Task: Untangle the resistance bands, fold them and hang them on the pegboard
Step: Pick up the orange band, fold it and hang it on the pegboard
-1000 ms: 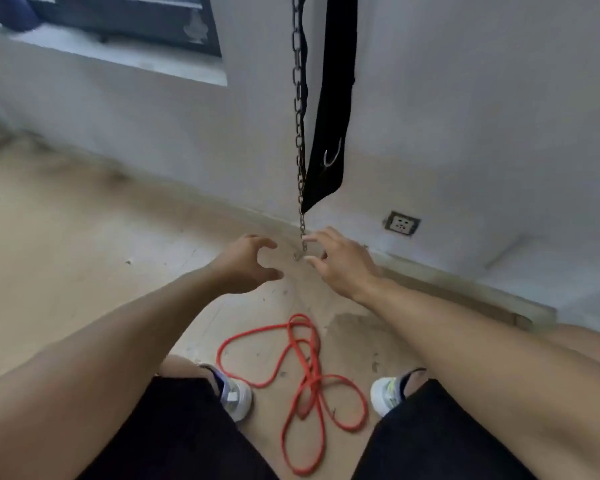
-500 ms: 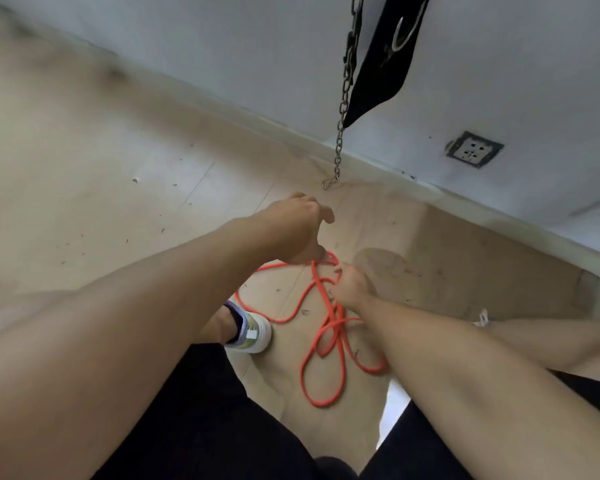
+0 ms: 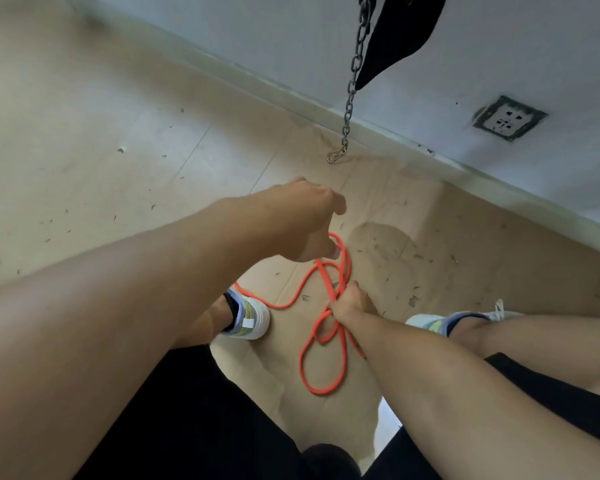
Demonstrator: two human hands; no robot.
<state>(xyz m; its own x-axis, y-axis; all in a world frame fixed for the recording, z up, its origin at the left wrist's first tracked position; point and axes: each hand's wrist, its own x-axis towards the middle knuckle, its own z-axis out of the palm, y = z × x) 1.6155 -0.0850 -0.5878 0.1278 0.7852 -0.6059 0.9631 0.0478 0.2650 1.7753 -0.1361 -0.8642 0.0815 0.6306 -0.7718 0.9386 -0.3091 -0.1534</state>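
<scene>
A tangled orange resistance band [image 3: 321, 358] lies in loops on flattened cardboard on the floor between my two shoes. My right hand [image 3: 349, 304] is down at the floor, its fingers curled around the bunched middle of the band. My left hand [image 3: 303, 223] hovers above the band's far loops with loosely curled fingers; it holds nothing. No pegboard is in view.
A metal chain [image 3: 352, 84] with a clip at its end hangs from above near the wall, beside a black strap [image 3: 392, 39]. A wall socket [image 3: 508, 117] sits low on the white wall. My left shoe [image 3: 248, 317] and right shoe [image 3: 440, 318] flank the band.
I have bent down from the hanging chain toward the floor. My right hand dropped to the orange band and closed around it; my left hand lowered above the band.
</scene>
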